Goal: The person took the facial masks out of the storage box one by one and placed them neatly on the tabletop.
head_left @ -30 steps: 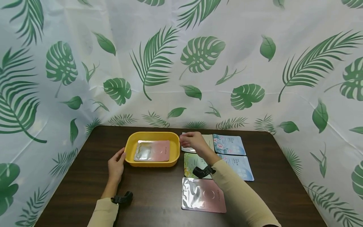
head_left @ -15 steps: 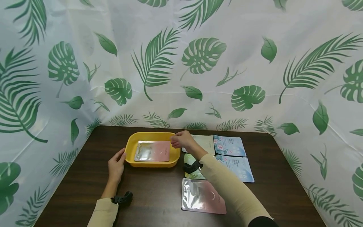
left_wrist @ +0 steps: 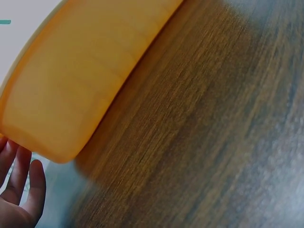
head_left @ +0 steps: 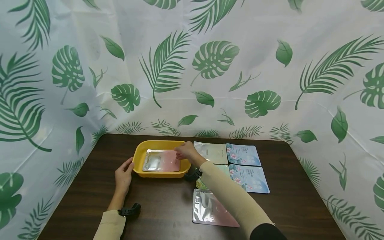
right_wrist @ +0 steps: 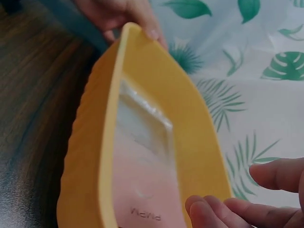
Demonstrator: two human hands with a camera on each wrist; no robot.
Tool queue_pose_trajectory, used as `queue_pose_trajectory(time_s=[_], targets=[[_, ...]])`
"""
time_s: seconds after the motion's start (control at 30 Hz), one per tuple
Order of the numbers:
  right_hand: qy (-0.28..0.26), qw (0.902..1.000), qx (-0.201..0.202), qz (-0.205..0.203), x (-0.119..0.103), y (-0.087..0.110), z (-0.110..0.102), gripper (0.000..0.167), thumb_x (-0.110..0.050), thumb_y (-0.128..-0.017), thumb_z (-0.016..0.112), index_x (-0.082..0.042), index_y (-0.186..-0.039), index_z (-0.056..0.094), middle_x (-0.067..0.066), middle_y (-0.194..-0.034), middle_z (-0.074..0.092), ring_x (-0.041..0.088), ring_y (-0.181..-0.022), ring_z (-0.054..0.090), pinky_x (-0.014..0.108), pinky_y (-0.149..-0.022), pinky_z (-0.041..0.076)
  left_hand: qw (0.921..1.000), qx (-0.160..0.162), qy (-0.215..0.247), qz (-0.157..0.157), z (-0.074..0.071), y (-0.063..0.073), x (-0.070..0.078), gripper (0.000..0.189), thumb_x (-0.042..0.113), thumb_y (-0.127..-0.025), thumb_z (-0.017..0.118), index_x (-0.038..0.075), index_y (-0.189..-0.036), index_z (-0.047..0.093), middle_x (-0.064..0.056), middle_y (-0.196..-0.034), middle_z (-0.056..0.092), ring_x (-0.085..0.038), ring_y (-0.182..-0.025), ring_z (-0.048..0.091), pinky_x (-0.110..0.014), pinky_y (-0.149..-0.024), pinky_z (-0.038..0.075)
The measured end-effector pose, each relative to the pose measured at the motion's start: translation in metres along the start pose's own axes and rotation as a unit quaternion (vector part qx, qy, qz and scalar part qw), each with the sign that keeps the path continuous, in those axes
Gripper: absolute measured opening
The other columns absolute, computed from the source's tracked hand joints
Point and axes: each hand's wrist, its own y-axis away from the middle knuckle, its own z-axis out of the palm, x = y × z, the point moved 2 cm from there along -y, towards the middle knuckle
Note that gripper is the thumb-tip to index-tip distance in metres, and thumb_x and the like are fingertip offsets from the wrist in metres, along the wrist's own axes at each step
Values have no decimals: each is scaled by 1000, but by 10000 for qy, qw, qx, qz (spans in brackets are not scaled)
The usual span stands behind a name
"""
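A yellow plastic basket [head_left: 162,174] stands at the back left of the table. Inside lies a pink and silver sheet-mask packet [head_left: 157,160], printed side up. My left hand [head_left: 123,175] rests against the basket's left end, its fingers on the outer wall. In the left wrist view, relaxed fingers of the left hand [left_wrist: 21,199] touch the basket's corner. My right hand [head_left: 187,152] reaches over the right rim, fingertips at the packet's right end; contact is hard to tell. In the right wrist view, the right hand's thumb [right_wrist: 278,173] stands apart from the loosely bent fingers.
Right of the basket lie a cream packet [head_left: 211,152], two blue floral packets [head_left: 243,154] and a green one [head_left: 223,168] partly under my right forearm. Another pink packet [head_left: 210,208] lies nearer me. A leaf-patterned cloth [head_left: 216,110] hangs behind the table.
My right hand has moved left and down, from the basket's right rim to over the packet inside. The left hand and the basket have stayed in place.
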Motion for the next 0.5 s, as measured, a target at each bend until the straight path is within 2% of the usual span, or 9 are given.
queue_pose_trajectory(time_s=[0.13,0.2,0.27,0.4,0.5], targets=[[260,9996,147,11,5,-5,6,26,-9,-89,67,9,-106,62,23,-95,68,32,-79,70,43,-83,59,10000,-4,24,-13,0,0,-1,46,30,-101,52,4,-140,52,-15,-146,50,-24,-133,45,5,-77,39],[670,9975,211,13,7,-7,9,17,-8,-87,67,7,-95,63,18,-83,66,27,-68,67,41,-77,60,10000,9,26,-9,0,0,-2,46,30,-101,52,4,-140,52,-15,-146,50,-24,-133,45,5,-77,39],[1216,9923,248,-9,7,-9,13,13,-8,-86,67,2,-81,61,11,-70,60,22,-57,61,36,-67,60,10000,21,36,-3,0,0,-2,47,31,-101,52,4,-140,52,-15,-146,50,-24,-133,45,5,-77,39],[2284,9731,290,-84,7,-11,19,30,-8,-85,66,-5,-58,54,2,-52,46,15,-45,46,24,-46,45,10000,31,56,4,0,0,-1,47,31,-101,52,4,-140,52,-15,-146,50,-24,-132,45,4,-77,40],[3032,9523,229,-258,10,-12,25,35,-7,-85,65,-7,-54,50,1,-52,41,16,-47,42,22,-44,36,10000,32,74,-10,0,0,-1,47,30,-101,52,5,-140,52,-14,-146,50,-24,-132,46,4,-77,40]])
